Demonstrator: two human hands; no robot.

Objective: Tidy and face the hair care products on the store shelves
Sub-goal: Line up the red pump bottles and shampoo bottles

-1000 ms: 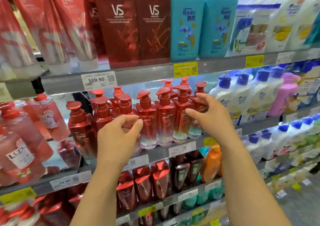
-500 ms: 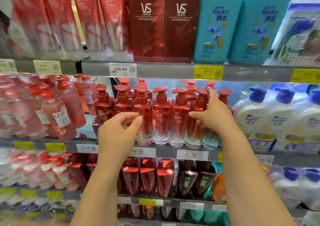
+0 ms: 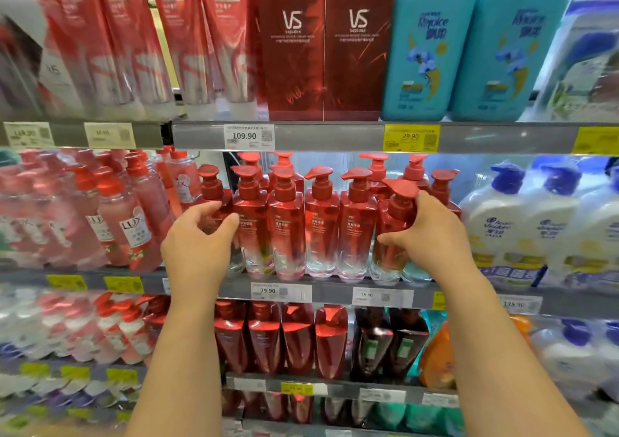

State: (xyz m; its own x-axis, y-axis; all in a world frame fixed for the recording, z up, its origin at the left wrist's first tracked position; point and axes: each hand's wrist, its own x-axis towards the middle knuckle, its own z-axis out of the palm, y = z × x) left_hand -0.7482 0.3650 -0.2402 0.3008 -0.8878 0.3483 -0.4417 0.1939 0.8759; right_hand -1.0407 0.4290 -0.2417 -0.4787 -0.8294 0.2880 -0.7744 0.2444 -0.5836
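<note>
Fingers of the right hand (image 3: 432, 235) curl around the rightmost red pump bottle (image 3: 390, 232) on the middle shelf (image 3: 335, 289), its pump head skewed; left hand (image 3: 197, 245) fingers loosely spread at the row's leftmost bottle (image 3: 214, 198). Centre bottles appear faced; both ends likely remain, lower shelves untouched.

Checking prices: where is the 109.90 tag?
Head view, upper middle: the 109.90 tag sits on the top shelf edge, below the VS boxes, above the red pump bottles.

Both hands on red pump bottles (image 3: 321, 222): left hand (image 3: 197, 245) touching leftmost, right hand (image 3: 425, 232) gripping rightmost.
</note>
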